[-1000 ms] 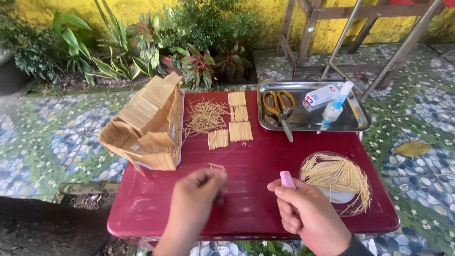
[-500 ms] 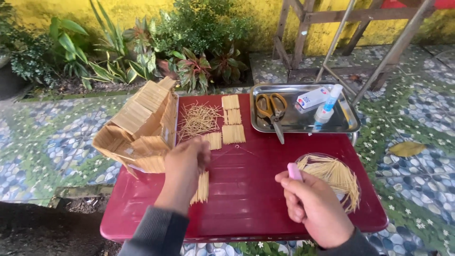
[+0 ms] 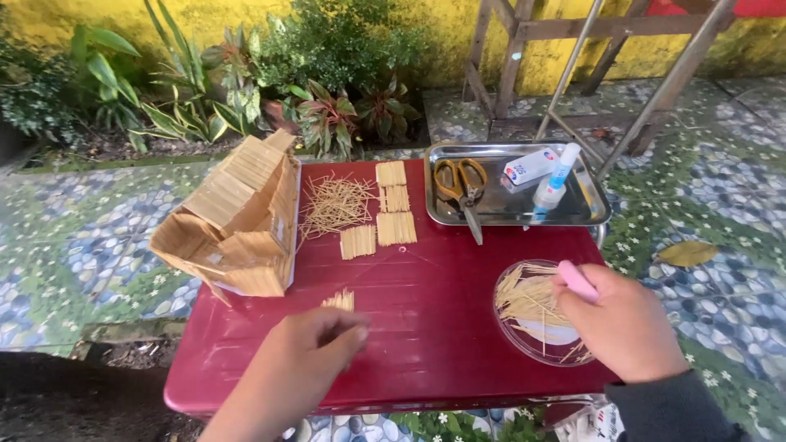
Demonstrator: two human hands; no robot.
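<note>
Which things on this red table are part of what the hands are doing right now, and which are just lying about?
In use:
- left hand at a small stick panel
- right hand holding a pink tool
- clear dish of loose sticks

Lying about:
- stick house
- loose stick pile
- finished panels
- metal tray with scissors and glue bottle

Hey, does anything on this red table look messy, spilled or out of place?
Mostly tidy. The one loose spot is the pile of thin sticks beside the stick house: it lies scattered, while the stick panels next to it lie in neat flat rows.
</note>
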